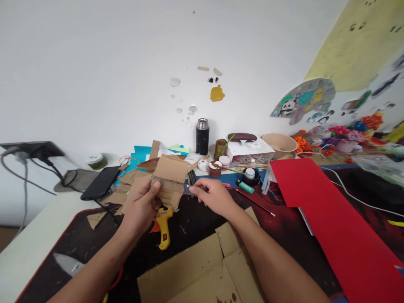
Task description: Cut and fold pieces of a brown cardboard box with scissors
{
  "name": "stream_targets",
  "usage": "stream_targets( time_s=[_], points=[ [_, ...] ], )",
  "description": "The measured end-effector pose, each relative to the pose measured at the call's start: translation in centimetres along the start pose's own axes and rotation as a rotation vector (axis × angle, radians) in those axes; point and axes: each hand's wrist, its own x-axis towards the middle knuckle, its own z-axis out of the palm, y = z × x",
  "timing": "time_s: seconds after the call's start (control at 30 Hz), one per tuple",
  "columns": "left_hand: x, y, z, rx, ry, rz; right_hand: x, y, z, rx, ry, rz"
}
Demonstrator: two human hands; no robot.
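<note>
My left hand (143, 202) grips a piece of brown cardboard (172, 168), thumb on its face and fingers behind. Across the cardboard runs a narrow see-through strip (170, 182) that looks like a ruler. My right hand (213, 194) is closed in a pinch at the right end of this strip, just beside the cardboard's edge. Its fingertips partly hide that end. Below the held cardboard, a yellow hot glue gun (164, 229) lies on the dark mat (189, 227). A large cardboard sheet (189, 269) lies under my right forearm.
Scissors (71, 264) lie partly under my left forearm. Cardboard scraps (126, 185) and a black phone-like slab (101, 183) are at left. Behind stand a black flask (202, 139) and a white box (249, 151). Red card (328, 223) covers the right side.
</note>
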Motion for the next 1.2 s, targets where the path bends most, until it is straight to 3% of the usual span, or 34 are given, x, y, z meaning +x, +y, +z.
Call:
stream_targets(
  time_s=[1.2],
  points=[
    [-0.13,-0.14,0.37,-0.043,-0.026,-0.009,0.12,0.24,0.17,-0.046,0.024,-0.043]
  ],
)
